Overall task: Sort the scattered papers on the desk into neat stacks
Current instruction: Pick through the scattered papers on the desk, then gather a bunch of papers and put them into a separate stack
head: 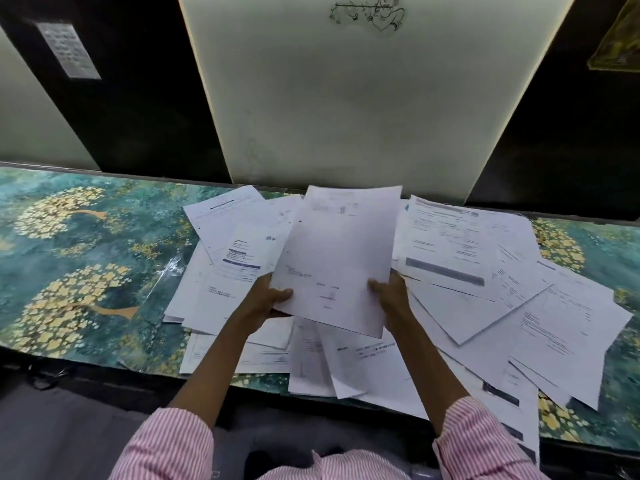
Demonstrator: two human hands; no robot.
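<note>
Nearest, pink-striped sleeves (166, 445) covered both forearms. Beyond them, some of the scattered papers (377, 365) hung over the near edge of the desk (86, 271), whose teal cover carried yellow flowers. Above that heap the left hand (266, 299) pinched the lower left corner of a white sheet (339, 258), thumb on top. The right hand (391, 296) gripped its lower right edge the same way. The sheet was lifted and tilted, and hid the papers beneath it; whether it was one leaf or several could not be told. The loose papers overlapped at all angles from the desk's middle to its right end and reached the far edge. Behind stood a cream panel (346, 116) with a line drawing (370, 12), between dark panels (145, 109), the left one bearing a label (67, 50).
</note>
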